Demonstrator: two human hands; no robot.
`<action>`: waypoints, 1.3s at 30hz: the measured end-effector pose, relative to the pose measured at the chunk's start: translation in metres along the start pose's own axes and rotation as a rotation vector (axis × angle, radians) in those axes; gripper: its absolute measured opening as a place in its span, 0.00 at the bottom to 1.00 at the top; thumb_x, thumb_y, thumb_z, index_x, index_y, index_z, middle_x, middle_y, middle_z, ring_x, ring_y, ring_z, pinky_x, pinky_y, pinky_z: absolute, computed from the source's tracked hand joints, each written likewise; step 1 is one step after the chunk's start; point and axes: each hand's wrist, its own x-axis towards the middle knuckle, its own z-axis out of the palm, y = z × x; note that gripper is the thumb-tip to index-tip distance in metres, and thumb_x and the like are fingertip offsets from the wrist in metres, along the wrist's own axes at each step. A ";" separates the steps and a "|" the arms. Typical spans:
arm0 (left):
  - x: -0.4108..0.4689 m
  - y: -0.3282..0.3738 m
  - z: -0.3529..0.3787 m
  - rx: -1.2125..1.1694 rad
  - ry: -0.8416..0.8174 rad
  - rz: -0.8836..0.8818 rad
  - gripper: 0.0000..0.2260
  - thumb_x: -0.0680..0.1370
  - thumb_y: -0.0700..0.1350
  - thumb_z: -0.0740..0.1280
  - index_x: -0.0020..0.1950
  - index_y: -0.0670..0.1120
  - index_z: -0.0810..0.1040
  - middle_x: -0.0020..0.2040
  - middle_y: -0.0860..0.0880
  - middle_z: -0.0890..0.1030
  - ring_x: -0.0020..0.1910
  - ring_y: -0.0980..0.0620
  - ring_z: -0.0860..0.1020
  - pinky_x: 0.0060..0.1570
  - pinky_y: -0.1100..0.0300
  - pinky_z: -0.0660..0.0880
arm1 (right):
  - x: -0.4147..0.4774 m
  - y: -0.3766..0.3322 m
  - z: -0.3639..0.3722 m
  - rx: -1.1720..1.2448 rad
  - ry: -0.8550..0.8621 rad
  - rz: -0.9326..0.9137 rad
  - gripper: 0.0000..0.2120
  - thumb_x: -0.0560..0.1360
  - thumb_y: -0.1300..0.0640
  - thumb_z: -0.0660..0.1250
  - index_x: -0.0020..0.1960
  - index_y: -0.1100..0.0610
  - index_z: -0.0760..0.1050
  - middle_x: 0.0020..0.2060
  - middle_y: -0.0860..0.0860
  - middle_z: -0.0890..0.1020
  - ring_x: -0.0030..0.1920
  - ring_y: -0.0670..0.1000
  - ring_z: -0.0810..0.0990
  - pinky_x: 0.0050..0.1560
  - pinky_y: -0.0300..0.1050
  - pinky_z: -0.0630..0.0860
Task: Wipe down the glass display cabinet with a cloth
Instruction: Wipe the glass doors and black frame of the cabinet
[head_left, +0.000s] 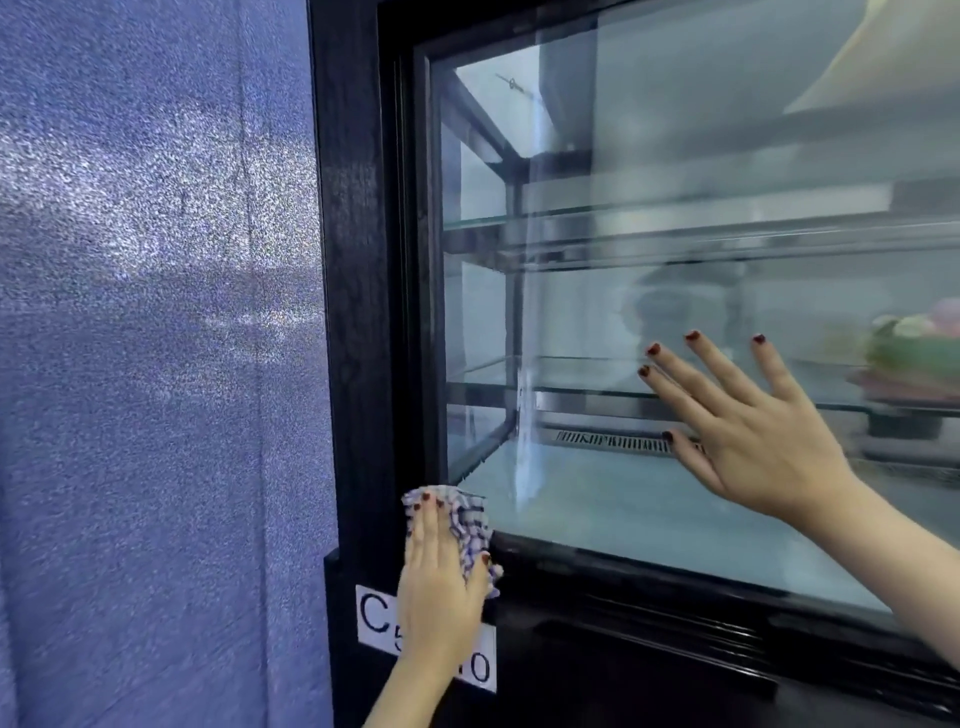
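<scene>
The glass display cabinet has a black frame and a large front pane with glass shelves behind it. My left hand presses a blue-and-white checked cloth flat against the frame at the pane's lower left corner; its fingers lie straight over the cloth. My right hand rests flat on the glass to the right, fingers spread and straight, holding nothing.
A blue speckled wall runs along the cabinet's left side. A white label with black characters sticks on the lower frame, partly hidden by my left wrist. Inside, at the right, a green and pink item sits on a shelf. A metal vent grille lies on the cabinet floor.
</scene>
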 end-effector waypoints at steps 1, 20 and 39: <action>0.003 -0.009 -0.002 0.000 -0.007 -0.040 0.35 0.78 0.51 0.60 0.76 0.45 0.42 0.75 0.54 0.44 0.76 0.51 0.50 0.72 0.61 0.52 | 0.000 0.000 0.000 -0.003 -0.019 0.004 0.27 0.77 0.47 0.53 0.74 0.56 0.62 0.74 0.52 0.62 0.74 0.58 0.60 0.69 0.66 0.58; 0.002 -0.002 0.000 0.005 0.066 -0.064 0.35 0.76 0.49 0.62 0.75 0.38 0.49 0.75 0.46 0.52 0.73 0.48 0.54 0.69 0.46 0.60 | -0.002 0.000 0.002 -0.046 -0.078 0.011 0.28 0.78 0.45 0.50 0.76 0.53 0.56 0.75 0.50 0.58 0.75 0.56 0.56 0.71 0.64 0.54; -0.034 0.134 0.032 0.067 -0.027 0.114 0.35 0.80 0.59 0.37 0.70 0.33 0.63 0.70 0.37 0.64 0.72 0.43 0.60 0.69 0.58 0.49 | -0.013 0.031 -0.020 -0.093 -0.193 -0.246 0.25 0.77 0.49 0.50 0.71 0.54 0.68 0.71 0.51 0.68 0.71 0.57 0.65 0.68 0.64 0.61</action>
